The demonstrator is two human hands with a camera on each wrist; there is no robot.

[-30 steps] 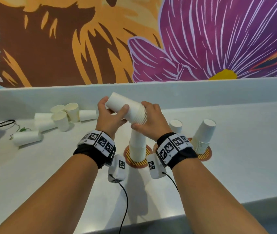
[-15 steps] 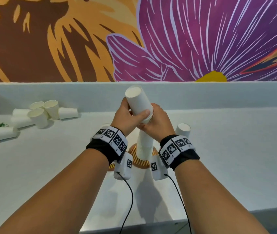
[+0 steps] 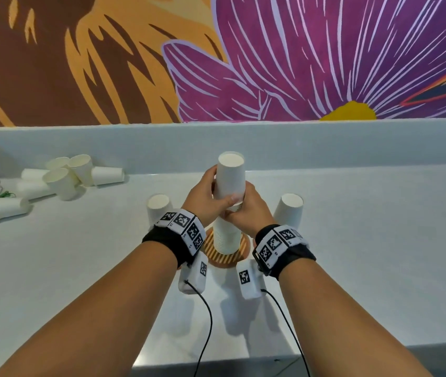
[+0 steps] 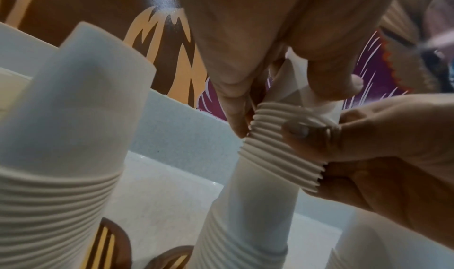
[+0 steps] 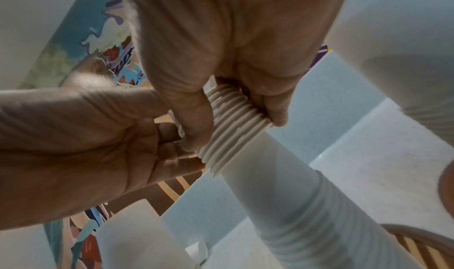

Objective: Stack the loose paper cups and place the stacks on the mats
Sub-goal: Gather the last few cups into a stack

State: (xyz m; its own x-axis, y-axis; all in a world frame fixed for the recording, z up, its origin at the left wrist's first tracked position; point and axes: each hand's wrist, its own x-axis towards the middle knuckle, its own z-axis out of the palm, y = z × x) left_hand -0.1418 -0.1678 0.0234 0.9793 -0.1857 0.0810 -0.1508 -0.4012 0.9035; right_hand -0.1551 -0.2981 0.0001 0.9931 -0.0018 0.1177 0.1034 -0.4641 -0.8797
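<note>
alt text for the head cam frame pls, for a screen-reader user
Both hands, left hand and right hand, grip an upside-down stack of white paper cups, set onto a taller stack standing on a striped round mat. Two more upside-down stacks flank it, loose cups lie far left on the pale counter, and a floral mural fills the wall behind.

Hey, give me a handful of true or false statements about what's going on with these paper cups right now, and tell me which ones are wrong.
1. Both hands grip the upper stack of cups. True.
2. That stack is being lowered onto the stack on the middle mat. True.
3. The loose cups lie to the person's right. False: they lie far left on the counter.
4. The left hand is resting flat on the counter. False: it holds the cups.
5. The right hand pinches the rims. True.
</note>
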